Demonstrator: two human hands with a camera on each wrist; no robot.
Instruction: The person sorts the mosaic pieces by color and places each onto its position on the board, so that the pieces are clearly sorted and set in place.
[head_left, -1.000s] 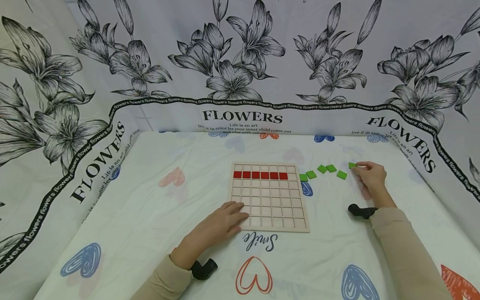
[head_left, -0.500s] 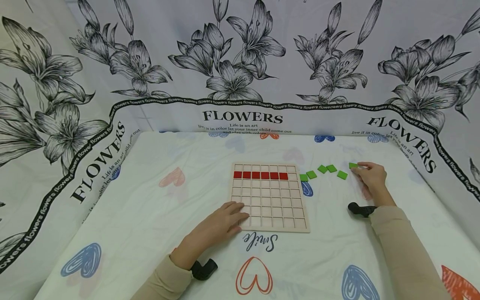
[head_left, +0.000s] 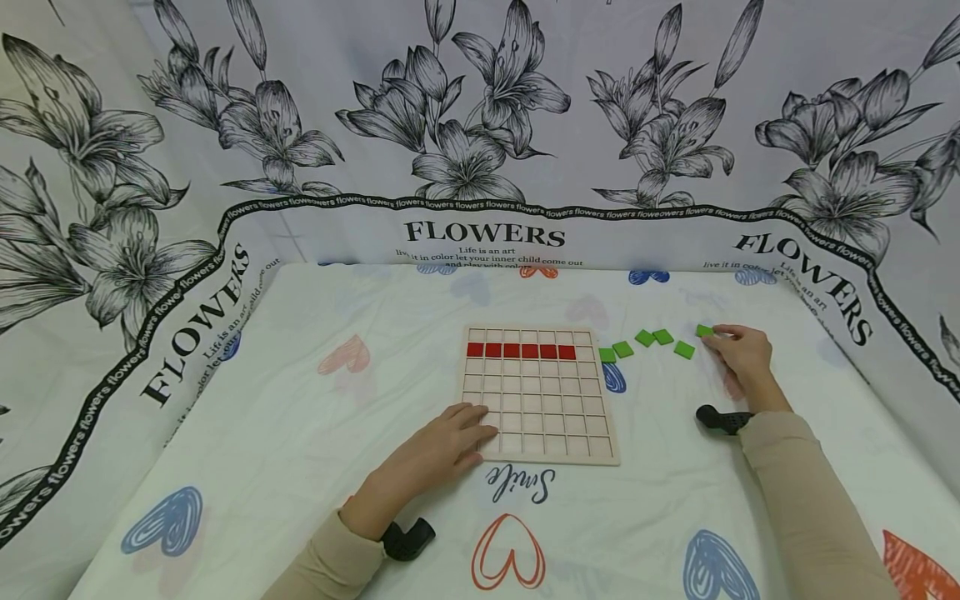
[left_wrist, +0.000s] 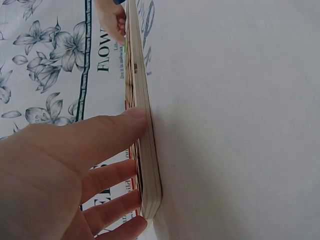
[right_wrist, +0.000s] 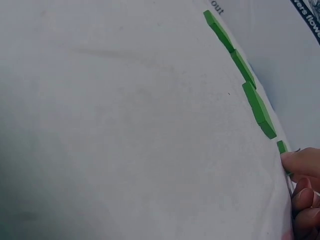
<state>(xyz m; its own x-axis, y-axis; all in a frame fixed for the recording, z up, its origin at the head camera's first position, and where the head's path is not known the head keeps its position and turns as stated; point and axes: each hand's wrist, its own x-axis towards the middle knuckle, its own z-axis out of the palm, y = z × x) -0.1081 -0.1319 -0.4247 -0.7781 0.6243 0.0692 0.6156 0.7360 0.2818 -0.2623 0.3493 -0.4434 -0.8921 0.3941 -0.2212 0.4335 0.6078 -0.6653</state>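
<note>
Resting against the wooden grid board [head_left: 551, 405], the left hand [head_left: 441, 440] lay with fingers loosely spread by the corner nearest its own wrist. Beyond its fingertips, six red tiles [head_left: 512, 350] sat in one row; farther out to its right, the right hand [head_left: 746, 354] pinched a green tile [head_left: 703, 331], with five more green tiles [head_left: 662, 337] trailing from that hand toward the board.

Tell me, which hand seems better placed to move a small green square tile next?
Probably the right hand: it pinches the rightmost green tile, and the other green tiles lie nearby. The left hand rests at the near-left corner of the pale wooden grid board, farther from them.
</note>
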